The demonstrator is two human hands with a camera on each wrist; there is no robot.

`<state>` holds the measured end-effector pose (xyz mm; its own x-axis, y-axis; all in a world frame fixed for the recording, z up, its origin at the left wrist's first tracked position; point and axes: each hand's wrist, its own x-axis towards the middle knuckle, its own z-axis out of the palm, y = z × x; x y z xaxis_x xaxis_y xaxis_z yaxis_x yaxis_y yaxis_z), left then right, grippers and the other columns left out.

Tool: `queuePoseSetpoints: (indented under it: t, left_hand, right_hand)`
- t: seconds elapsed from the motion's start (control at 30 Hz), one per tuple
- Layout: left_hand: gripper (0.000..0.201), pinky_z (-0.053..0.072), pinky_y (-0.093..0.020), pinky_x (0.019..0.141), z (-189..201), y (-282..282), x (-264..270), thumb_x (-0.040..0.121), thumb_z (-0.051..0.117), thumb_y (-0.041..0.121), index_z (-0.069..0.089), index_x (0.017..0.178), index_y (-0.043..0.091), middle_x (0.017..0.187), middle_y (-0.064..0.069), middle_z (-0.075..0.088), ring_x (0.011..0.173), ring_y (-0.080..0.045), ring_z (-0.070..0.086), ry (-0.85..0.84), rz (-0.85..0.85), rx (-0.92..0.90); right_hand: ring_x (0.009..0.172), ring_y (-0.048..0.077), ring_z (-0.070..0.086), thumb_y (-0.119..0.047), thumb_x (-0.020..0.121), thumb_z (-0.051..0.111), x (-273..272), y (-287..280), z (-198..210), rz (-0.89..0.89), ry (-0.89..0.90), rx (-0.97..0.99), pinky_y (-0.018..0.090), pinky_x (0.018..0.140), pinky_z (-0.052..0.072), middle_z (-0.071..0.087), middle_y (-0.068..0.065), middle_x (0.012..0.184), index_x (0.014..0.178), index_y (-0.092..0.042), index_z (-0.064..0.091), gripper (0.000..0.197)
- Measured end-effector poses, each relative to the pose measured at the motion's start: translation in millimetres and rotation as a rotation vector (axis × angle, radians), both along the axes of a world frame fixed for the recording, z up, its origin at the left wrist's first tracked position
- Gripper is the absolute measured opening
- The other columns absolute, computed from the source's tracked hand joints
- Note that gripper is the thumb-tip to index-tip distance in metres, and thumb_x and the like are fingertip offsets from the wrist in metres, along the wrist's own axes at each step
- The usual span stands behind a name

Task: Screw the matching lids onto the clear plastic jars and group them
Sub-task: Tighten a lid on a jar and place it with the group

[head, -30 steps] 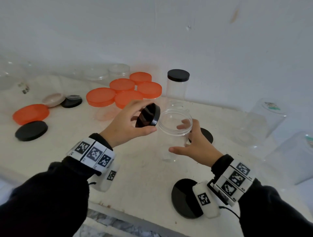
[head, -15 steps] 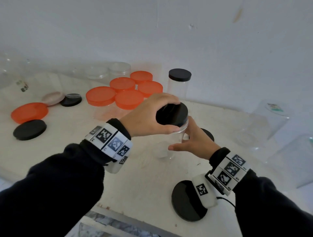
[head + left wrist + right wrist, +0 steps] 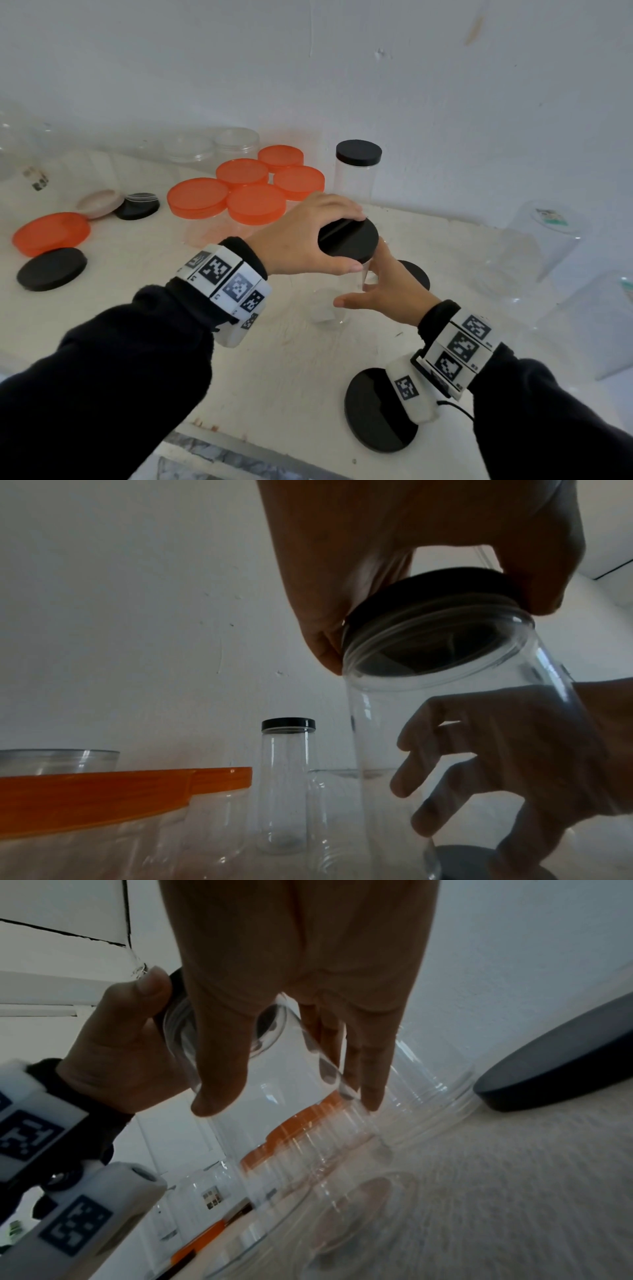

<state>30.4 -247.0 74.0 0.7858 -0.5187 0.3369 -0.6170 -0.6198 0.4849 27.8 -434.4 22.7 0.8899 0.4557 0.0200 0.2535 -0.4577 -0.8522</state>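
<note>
A clear plastic jar stands on the white table, tilted a little. A black lid sits on its mouth. My left hand grips that lid from above, thumb at the near rim and fingers over the far rim. In the left wrist view the lid sits slightly askew on the jar's threaded neck. My right hand holds the jar's body from the right, thumb in front and fingers behind. In the right wrist view thumb and fingers bracket the jar.
Several orange-lidded jars cluster behind, with a tall black-capped jar beside them. Loose black lids lie at the left, behind the right hand and under the right wrist. Open clear jars stand at the right.
My left hand brought the tilted black lid over from beside the jar's mouth and set it flat on top; it now grips the lid there. The right hand kept hold of the jar.
</note>
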Motion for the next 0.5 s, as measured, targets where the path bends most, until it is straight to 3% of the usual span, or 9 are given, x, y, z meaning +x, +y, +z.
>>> queuePoseSetpoints:
  t: [0.1,0.23,0.3,0.37,0.5]
  left_hand:
    - [0.078,0.024,-0.007,0.097,-1.1,-0.4,-1.0,0.063,0.056,0.063,0.052,0.128,0.020,0.133,0.007,0.049,0.121,-0.003,0.035,0.005,0.009,-0.021]
    - [0.093,0.021,-0.001,0.098,-3.8,2.1,-4.0,0.057,0.063,0.064,0.041,0.136,0.020,0.134,0.011,0.040,0.122,0.001,0.032,0.064,-0.010,-0.068]
    - [0.112,0.022,-0.014,0.107,-9.4,10.0,-5.7,0.048,0.070,0.067,0.027,0.142,0.026,0.140,0.012,0.030,0.129,-0.002,0.027,0.139,0.008,-0.103]
    - [0.125,0.022,-0.026,0.113,-17.1,19.1,-8.1,0.040,0.073,0.075,0.014,0.143,0.034,0.149,0.010,0.022,0.136,-0.003,0.022,0.231,0.034,-0.175]
    - [0.133,0.021,-0.034,0.116,-34.6,22.6,-13.8,0.039,0.075,0.073,0.008,0.146,0.029,0.153,0.010,0.019,0.138,-0.002,0.022,0.385,0.080,-0.343]
  right_hand:
    - [0.122,0.012,0.042,-0.028,0.066,0.084,-0.7,-0.1,1.1,0.013,0.004,0.011,0.025,0.088,0.050,0.039,-0.017,0.129,0.130,-0.041,0.018,0.092]
    - [0.125,0.008,0.037,-0.028,0.067,0.082,-2.1,-2.8,7.6,0.108,0.015,-0.051,0.023,0.098,0.040,0.031,-0.016,0.135,0.142,-0.031,0.008,0.105]
    - [0.124,0.007,0.035,-0.035,0.061,0.081,-3.4,-6.5,20.4,0.108,0.027,-0.061,0.019,0.098,0.035,0.026,-0.012,0.141,0.144,-0.028,0.004,0.113]
    - [0.121,0.006,0.037,-0.043,0.053,0.077,-4.9,-10.6,41.4,0.056,0.012,-0.044,0.024,0.100,0.036,0.026,-0.009,0.142,0.145,-0.028,0.005,0.118]
    - [0.121,0.006,0.040,-0.049,0.055,0.074,-8.3,-8.0,85.2,0.107,-0.144,-0.181,0.025,0.099,0.038,0.031,-0.009,0.138,0.142,-0.032,0.018,0.105]
